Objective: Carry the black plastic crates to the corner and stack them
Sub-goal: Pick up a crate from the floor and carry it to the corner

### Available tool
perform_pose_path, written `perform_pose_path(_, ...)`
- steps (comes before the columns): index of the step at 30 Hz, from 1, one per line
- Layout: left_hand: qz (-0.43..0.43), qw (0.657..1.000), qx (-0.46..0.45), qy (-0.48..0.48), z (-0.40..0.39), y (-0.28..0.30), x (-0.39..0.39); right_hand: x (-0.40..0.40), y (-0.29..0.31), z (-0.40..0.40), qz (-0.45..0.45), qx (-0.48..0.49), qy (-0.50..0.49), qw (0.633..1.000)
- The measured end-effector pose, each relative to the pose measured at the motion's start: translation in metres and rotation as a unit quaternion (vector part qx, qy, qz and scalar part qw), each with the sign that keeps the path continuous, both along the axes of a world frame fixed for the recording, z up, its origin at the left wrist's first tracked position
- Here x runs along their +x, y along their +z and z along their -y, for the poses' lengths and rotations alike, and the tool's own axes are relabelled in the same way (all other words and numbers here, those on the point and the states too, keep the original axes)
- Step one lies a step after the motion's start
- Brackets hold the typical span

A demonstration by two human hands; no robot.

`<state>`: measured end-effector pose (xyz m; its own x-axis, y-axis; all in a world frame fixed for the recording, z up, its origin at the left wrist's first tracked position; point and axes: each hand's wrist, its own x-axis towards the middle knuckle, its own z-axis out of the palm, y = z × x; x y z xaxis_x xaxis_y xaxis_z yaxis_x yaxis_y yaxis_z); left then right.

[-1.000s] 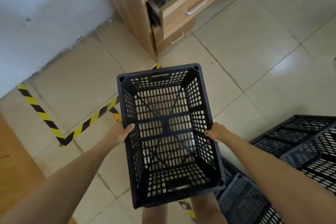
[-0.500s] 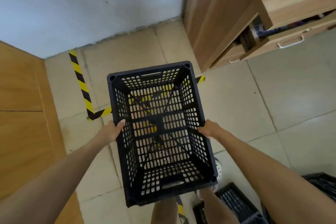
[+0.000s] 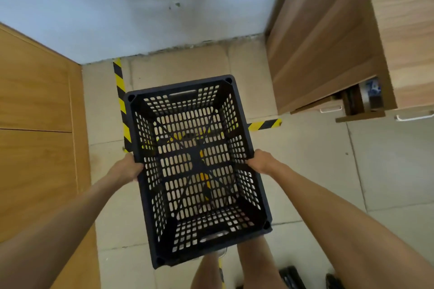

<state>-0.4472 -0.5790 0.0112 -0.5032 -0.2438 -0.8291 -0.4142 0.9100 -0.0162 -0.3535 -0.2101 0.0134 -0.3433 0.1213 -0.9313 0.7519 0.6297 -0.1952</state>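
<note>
An empty black plastic crate (image 3: 196, 166) with slotted walls and floor hangs in front of me above the tiled floor, its long axis pointing away from me. My left hand (image 3: 125, 168) grips the crate's left rim, and my right hand (image 3: 261, 163) grips its right rim. Yellow-and-black tape (image 3: 119, 91) marks a rectangle on the floor against the white wall; the crate's far half hangs over that marked corner area. Edges of other black crates (image 3: 290, 275) show at the bottom right, mostly cut off.
A wooden panel (image 3: 37, 124) closes off the left side. A wooden cabinet (image 3: 328, 37) with a partly pulled-out drawer (image 3: 366, 101) stands at the right. The white wall (image 3: 141, 2) is straight ahead. My legs (image 3: 253, 263) show below the crate.
The view has swung further towards the taped corner and moved closer to the wall. The crate stays in both hands. The crates at the bottom right have slid almost out of view.
</note>
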Motion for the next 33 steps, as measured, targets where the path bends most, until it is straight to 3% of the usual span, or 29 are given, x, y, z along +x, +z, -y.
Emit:
perform_pose_path(15,-0.015,0.999,0.036,0.026,-0.121,0.014,-0.151,-0.140,0.005,-0.100,0.001,0.021,-0.020,1.000)
perform_pose_path(22,-0.007,0.997,0.057,0.058,-0.123,-0.002,-0.238,-0.206,-0.021,-0.102,-0.015,0.008,-0.078,0.997)
perform_pose_path(28,-0.044,0.981,0.110,0.155,-0.123,-0.022,-0.315,-0.283,-0.042,-0.087,-0.018,0.022,-0.095,0.995)
perform_pose_path(30,-0.034,0.981,0.086,0.168,-0.116,-0.032,-0.337,-0.304,-0.052,-0.083,-0.013,0.028,-0.099,0.995)
perform_pose_path(32,-0.039,0.971,0.132,0.196,-0.115,-0.038,-0.350,-0.318,-0.064,-0.080,-0.013,0.031,-0.104,0.994)
perform_pose_path(33,-0.016,0.979,0.115,0.169,-0.116,-0.044,-0.354,-0.323,-0.070,-0.078,-0.009,0.033,-0.103,0.994)
